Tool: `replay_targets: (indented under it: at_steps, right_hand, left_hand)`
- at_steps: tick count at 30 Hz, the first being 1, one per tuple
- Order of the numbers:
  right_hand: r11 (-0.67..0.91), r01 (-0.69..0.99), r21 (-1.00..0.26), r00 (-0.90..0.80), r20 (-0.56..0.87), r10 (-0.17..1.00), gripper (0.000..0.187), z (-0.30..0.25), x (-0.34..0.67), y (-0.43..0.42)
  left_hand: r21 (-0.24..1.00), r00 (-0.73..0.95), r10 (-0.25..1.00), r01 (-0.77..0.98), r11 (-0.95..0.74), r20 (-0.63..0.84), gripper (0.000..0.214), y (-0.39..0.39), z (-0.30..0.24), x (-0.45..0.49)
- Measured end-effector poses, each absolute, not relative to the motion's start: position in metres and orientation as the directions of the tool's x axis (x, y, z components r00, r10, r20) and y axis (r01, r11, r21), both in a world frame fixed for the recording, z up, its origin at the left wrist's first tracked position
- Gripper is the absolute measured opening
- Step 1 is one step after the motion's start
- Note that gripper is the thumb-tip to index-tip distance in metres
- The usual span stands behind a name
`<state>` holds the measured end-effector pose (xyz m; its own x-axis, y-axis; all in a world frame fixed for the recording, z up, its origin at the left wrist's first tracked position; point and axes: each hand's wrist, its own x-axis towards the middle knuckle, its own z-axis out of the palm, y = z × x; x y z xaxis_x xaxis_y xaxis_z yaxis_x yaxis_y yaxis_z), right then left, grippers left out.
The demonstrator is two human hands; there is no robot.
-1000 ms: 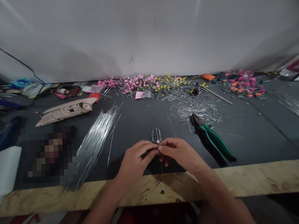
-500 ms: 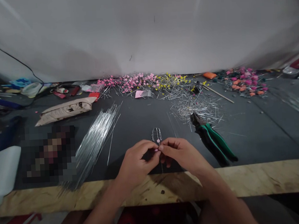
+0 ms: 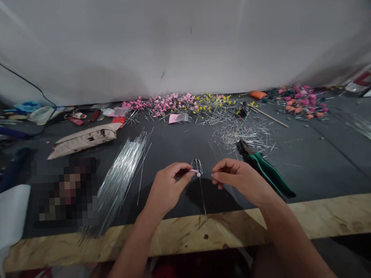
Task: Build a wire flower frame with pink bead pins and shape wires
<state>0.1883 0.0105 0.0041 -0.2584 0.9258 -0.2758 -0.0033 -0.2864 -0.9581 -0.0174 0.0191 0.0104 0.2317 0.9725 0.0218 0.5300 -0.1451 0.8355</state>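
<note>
My left hand pinches a thin wire near its top, where a small pink bead sits. The wire hangs down toward the table's wooden front edge. My right hand is a short way to the right of the bead, fingers curled in a pinch, with nothing visible in them. A small bent wire frame lies on the dark mat just behind the bead.
Green-handled pliers lie right of my right hand. A bundle of long straight wires lies to the left. Cut wire bits, pink beaded pins and yellow ones lie by the wall. A beige packet sits at the left.
My hands were together on the bead and wire. The right hand has drawn away to the right, and the left hand keeps the wire, raised a little.
</note>
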Motion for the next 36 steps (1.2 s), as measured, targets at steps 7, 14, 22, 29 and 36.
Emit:
replay_targets:
  at_steps: [7, 14, 22, 29, 36]
  right_hand:
    - [-0.239, 0.193, -0.952, -0.239, -0.281, 0.929, 0.022, 0.006, 0.194, 0.009]
    - [-0.206, 0.15, -0.967, -0.216, -0.236, 0.948, 0.012, 0.014, 0.193, 0.002]
    - [-0.191, 0.175, -0.966, -0.311, -0.239, 0.92, 0.013, 0.016, 0.17, -0.006]
    - [-0.193, 0.37, -0.909, -0.312, -0.317, 0.896, 0.014, 0.002, 0.179, 0.004]
    - [-0.187, 0.313, -0.931, -0.352, -0.297, 0.888, 0.014, -0.001, 0.17, -0.003]
  left_hand:
    - [0.872, 0.28, 0.96, 0.474, -0.119, -0.021, 0.019, 0.016, 0.012, -0.018]
    - [0.898, 0.299, 0.954, 0.425, -0.116, -0.018, 0.015, 0.007, 0.016, -0.019]
    - [0.892, 0.301, 0.953, 0.423, -0.159, 0.028, 0.019, -0.001, 0.021, -0.02]
    - [0.851, 0.301, 0.953, 0.496, -0.172, 0.018, 0.018, 0.0, 0.019, -0.025]
    - [0.83, 0.38, 0.925, 0.511, -0.225, 0.016, 0.021, 0.0, 0.015, -0.021]
